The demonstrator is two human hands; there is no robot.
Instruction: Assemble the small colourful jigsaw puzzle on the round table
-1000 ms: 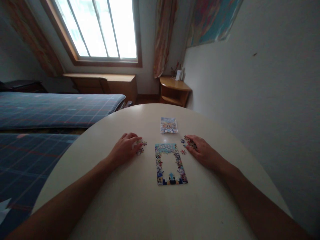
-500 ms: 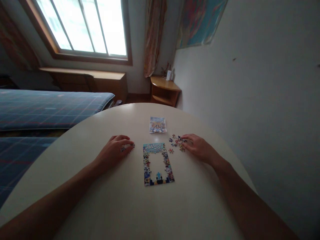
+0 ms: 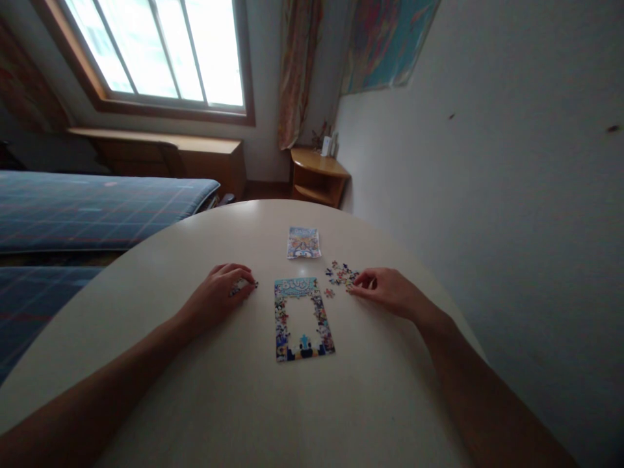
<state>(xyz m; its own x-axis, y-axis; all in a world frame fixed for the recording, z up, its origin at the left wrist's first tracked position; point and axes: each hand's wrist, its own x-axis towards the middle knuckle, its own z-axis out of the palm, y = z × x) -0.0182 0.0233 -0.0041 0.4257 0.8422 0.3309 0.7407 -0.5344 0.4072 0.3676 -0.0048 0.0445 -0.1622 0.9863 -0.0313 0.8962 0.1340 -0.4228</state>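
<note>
Left of the puzzle border, my left hand lies curled over a few pieces; right of it, my right hand brings thumb and forefinger near the loose pieces. I cannot tell whether either grips. I judge a careless wrist could break the thin, knobby cardboard border on the smooth, pale round table.
</note>
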